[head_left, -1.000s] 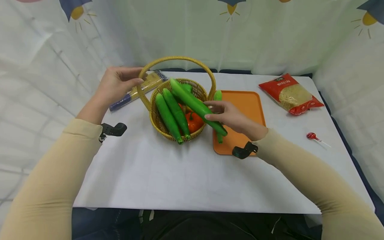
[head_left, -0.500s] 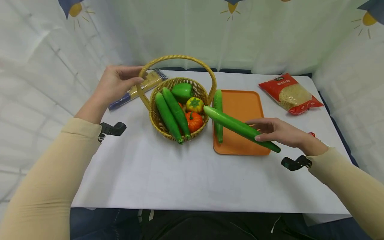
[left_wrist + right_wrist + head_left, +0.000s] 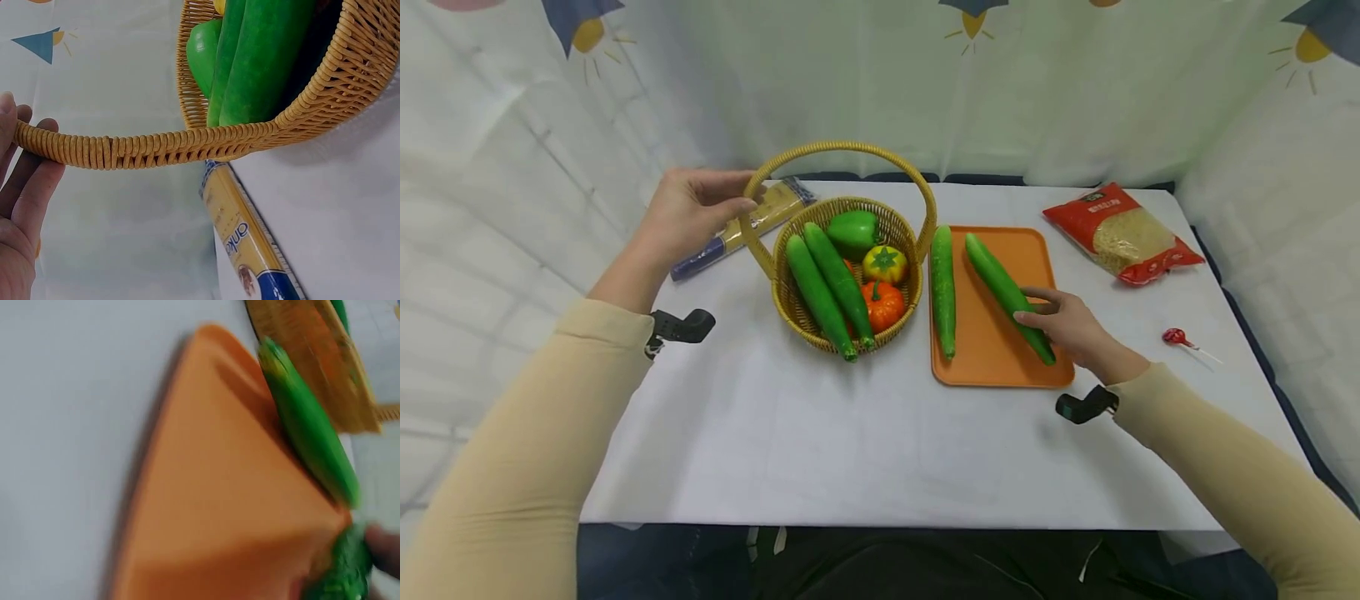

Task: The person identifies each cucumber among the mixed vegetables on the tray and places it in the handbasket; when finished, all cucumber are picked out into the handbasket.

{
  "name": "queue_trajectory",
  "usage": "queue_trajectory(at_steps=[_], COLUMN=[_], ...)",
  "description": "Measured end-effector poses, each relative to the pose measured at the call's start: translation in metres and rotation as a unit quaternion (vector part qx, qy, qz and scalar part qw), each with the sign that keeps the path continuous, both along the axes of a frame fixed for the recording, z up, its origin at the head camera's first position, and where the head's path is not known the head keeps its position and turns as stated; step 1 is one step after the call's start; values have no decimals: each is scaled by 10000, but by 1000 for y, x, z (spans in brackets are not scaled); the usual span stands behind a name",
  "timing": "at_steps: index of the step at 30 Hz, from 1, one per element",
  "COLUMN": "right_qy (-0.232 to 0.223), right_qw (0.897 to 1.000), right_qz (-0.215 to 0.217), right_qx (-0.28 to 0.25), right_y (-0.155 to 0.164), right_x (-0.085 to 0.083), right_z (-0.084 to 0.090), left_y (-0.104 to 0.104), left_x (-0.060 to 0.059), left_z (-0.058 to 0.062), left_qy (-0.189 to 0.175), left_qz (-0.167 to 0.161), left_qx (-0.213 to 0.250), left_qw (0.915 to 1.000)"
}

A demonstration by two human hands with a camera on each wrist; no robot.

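My left hand (image 3: 703,204) grips the left side of the arched handle of a yellow wicker basket (image 3: 786,304); the left wrist view shows thumb and fingers around the wrapped handle (image 3: 100,150). Inside the basket lie two cucumbers (image 3: 823,292), a green bell pepper (image 3: 853,232), a small yellow pumpkin-like vegetable (image 3: 885,264) and an orange one (image 3: 883,306). Over the orange tray (image 3: 977,358), my right hand (image 3: 1067,325) holds a cucumber (image 3: 1000,279) between thumb and fingers, slanted toward the front right. Another cucumber (image 3: 943,292) lies along the tray's left edge.
Behind the basket's left side lies a yellow and blue packet (image 3: 718,246), partly hidden by hand and handle. A red bag with a clear window (image 3: 1123,233) is at the back right. A red lollipop (image 3: 1176,337) lies right of the tray. Curtains enclose the white table (image 3: 760,442).
My right hand has carried the cucumber from above the basket rightward past the tray, then back left over it, turning it more lengthwise. My left hand has stayed on the handle.
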State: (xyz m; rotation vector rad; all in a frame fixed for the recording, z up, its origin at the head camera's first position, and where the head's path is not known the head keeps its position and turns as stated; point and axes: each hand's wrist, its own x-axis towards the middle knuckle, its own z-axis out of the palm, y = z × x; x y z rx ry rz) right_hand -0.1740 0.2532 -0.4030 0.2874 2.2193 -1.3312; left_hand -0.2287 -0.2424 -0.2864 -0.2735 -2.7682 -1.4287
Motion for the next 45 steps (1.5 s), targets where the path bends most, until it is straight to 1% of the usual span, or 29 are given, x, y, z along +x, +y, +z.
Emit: queue_trajectory(at_steps=[3,5,7,11,13,23,26,32,39,45], right_qy=[146,299,448,646,726,902,926,910,840,852], right_qw=[9982,9962,9944,9911,9905,9912,9914,9930,9937,9943], right_qz=[-542,-776,-929,-1164,-1171,-962,-921,-737,-737,-642], right_qx=[-225,-261,-241,-76,17,-65,-44,182,37,69], right_y=[-24,-36,-47,-63,-69,-87,-89,-90,-88,-86], right_x=[-4,-6,-8,-11,-13,-16,-15,-12,-10,-9], right_z=[-14,-22,-28,-34,-35,-37,-37,-34,-31,-29], left_y=[-1,-1,-1,0,0,1,0,-1,-1,-1], left_x=[0,0,0,-1,-1,0,0,-1,0,-1], left_z=[-2,-3,-4,-4,-3,-1,-2,-3,-3,-3], left_qy=[-2,19,32,64,83,56,63,68,109,155], left_qz=[25,33,43,50,44,72,78,76,45,-5], left_qx=[-57,-116,-140,-135,-120,-122,-137,-142,-118,-64], left_qw=[10000,9999,9999,9999,9999,9999,9999,9998,9999,9999])
